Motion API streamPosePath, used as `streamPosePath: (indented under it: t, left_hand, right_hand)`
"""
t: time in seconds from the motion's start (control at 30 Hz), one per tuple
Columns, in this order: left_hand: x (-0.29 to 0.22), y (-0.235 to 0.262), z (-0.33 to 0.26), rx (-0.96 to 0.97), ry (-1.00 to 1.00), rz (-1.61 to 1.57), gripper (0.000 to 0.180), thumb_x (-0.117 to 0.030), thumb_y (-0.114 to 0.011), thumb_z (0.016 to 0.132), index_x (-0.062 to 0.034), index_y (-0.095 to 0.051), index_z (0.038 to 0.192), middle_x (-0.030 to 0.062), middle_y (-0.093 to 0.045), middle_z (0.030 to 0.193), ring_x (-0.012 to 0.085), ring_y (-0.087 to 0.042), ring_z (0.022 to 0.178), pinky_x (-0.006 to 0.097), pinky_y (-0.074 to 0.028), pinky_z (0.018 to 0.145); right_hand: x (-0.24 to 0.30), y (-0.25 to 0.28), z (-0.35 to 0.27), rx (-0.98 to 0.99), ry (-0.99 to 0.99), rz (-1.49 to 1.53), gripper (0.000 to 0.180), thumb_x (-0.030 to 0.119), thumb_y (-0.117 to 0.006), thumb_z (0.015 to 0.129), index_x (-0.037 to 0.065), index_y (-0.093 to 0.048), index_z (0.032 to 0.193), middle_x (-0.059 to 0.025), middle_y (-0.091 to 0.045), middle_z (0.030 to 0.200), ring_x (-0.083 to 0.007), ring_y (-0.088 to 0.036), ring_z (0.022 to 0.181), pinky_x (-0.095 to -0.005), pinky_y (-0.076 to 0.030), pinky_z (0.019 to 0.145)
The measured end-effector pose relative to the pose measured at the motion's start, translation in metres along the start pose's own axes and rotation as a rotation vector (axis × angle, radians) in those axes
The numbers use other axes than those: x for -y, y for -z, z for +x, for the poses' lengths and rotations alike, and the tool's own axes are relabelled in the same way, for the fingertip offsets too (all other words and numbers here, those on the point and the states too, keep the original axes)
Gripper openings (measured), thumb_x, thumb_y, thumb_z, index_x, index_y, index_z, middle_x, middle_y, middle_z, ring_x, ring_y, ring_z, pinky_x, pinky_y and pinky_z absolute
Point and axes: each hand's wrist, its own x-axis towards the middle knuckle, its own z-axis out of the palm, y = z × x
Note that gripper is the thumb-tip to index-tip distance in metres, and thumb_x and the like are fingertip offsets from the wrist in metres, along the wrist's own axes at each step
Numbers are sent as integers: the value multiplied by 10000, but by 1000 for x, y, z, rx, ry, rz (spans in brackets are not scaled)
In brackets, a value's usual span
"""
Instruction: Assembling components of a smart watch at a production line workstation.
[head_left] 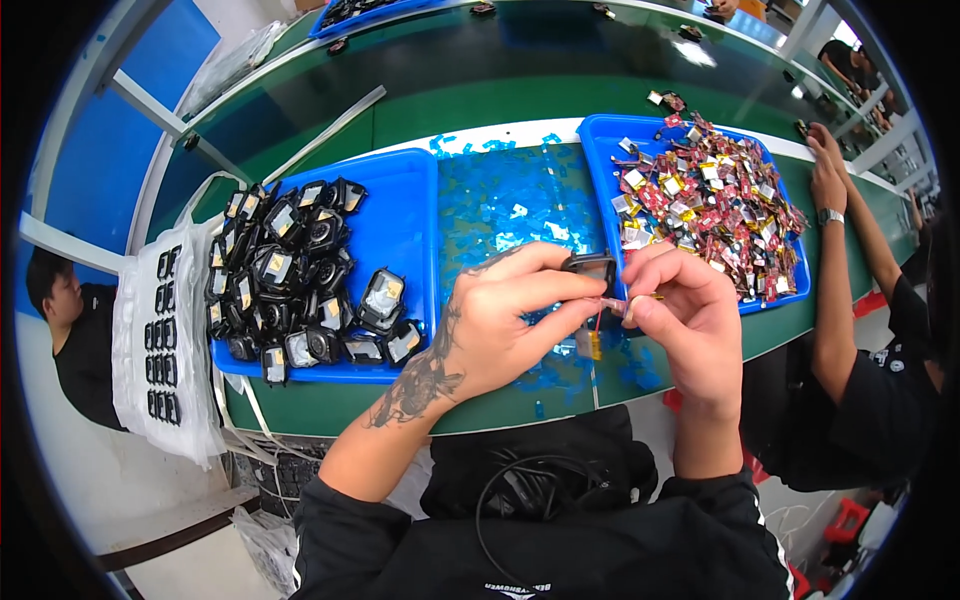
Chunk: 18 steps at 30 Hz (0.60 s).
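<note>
**Over the green worktop's near edge: two hands pinch a small black frame**

Between two blue trays the worktop (400, 110) offers only a narrow lane, itself littered with scraps of blue film (500, 205). Both hands work at the front of that lane, just above the near edge, with open room only toward the person's lap.

The left hand (495, 325) is closed in a pinch, thumb and fingertips gripping a small black frame (590, 265). The right hand (690, 310) is likewise curled shut, its thumb and forefinger nipping a thin pale strip (612, 306) at the frame's lower side. A small yellow piece on a thin wire (592, 345) dangles beneath the two hands.

The left tray (405, 210) holds a heap of black housings (290, 270), piled toward its left half. The right tray (600, 135) is heaped with small red and silver parts (710, 195), and sits just behind the right hand. A white sheet with rows of black parts (165, 330) hangs off the worktop's left end. Another person's arm (830, 260) reaches along the right tray's far side.
</note>
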Motion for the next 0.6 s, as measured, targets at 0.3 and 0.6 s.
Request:
streamPosePath:
  t: [0.3, 0.6]
  left_hand:
    - [-3, -9, -3, 101, 459, -451, 192, 27, -666, 855, 47, -698, 1043, 96, -674, 964, 104, -636, 874, 234, -547, 761]
    - [-2, -21, -6, -44, 489, -652, 368, 76, -620, 874, 36, -603, 1240, 131, -641, 1177, 170, -626, 1067, 292, -513, 947]
  right_hand:
    - [-8, -13, -4, -195, 140, -318, 207, -75, -667, 837, -31, -567, 1013, -64, -598, 951, -82, -594, 863, -198, -500, 720]
    - [-16, -16, -1, -287, 159, -351, 326, -59, -693, 823, 14, -512, 1085, -30, -605, 869, -30, -539, 718, -161, -423, 617]
